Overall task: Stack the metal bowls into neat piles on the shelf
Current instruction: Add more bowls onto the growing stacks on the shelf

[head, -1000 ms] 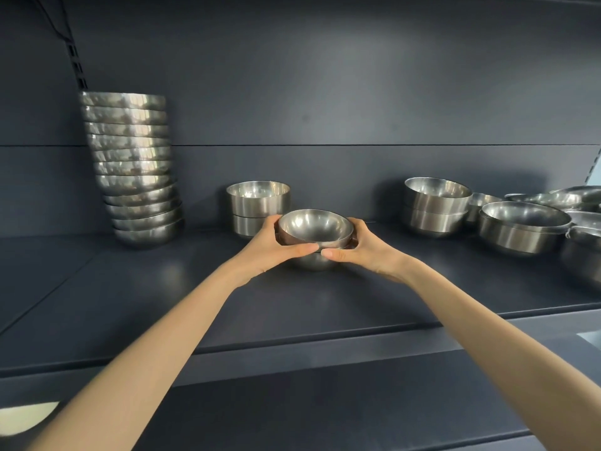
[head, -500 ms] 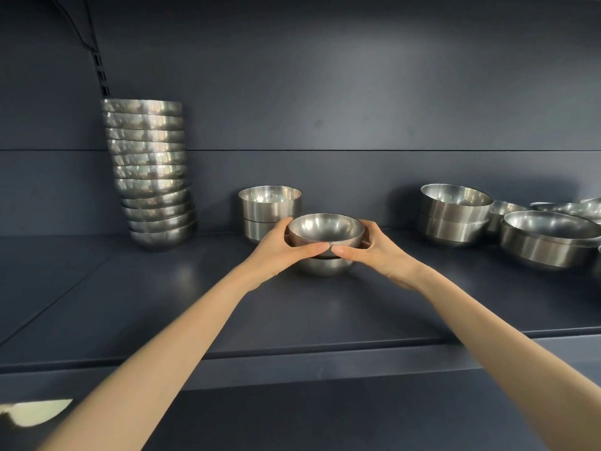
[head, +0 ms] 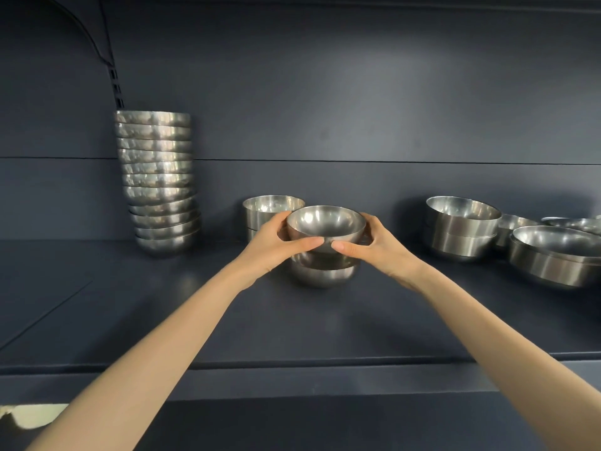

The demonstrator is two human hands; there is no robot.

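Observation:
A small stack of round metal bowls (head: 325,271) stands in the middle of the dark shelf (head: 162,314). Its top bowl (head: 325,221) is gripped from both sides: my left hand (head: 276,244) curls round its left rim and my right hand (head: 374,245) round its right rim, thumbs nearly meeting in front. Whether the top bowl is fully seated in the ones below cannot be told. A tall pile of several bowls (head: 159,183) stands at the back left, leaning slightly.
Two straight-sided bowls (head: 270,211) are stacked just behind my left hand. More stacked bowls (head: 461,227) and wider bowls (head: 556,255) crowd the right end of the shelf. The shelf's back wall rises close behind, and its front edge (head: 292,364) lies below my forearms.
The view has shifted left and drawn closer. Both hands keep their hold on the top bowl, and more of the lower bowls in the stack now shows beneath them.

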